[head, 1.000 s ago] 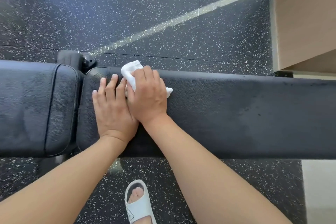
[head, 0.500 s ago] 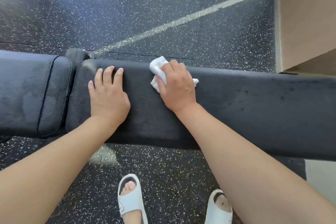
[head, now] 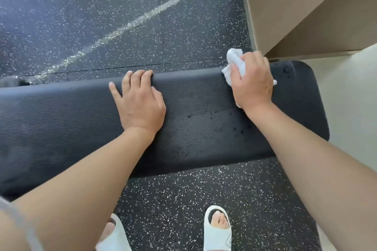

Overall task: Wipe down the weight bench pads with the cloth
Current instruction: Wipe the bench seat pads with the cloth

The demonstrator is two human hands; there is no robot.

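The long black bench pad (head: 193,120) runs across the view, its rounded right end near a wall corner. My right hand (head: 253,81) grips a crumpled white cloth (head: 234,58) and presses it on the pad's far edge near the right end. My left hand (head: 140,102) lies flat on the pad's middle, its fingertips hooked over the far edge. Dark damp spots (head: 224,122) speckle the pad between my forearms.
A beige wall corner (head: 295,12) stands close behind the pad's right end. Black speckled rubber floor (head: 102,16) with a pale diagonal line lies beyond the bench. My feet in white sandals (head: 217,228) stand in front of it. Pale floor (head: 350,98) lies at right.
My right hand has slid the cloth rightward along the pad's far edge toward its end. My left hand and my view have shifted right too; the other pad has left the view.
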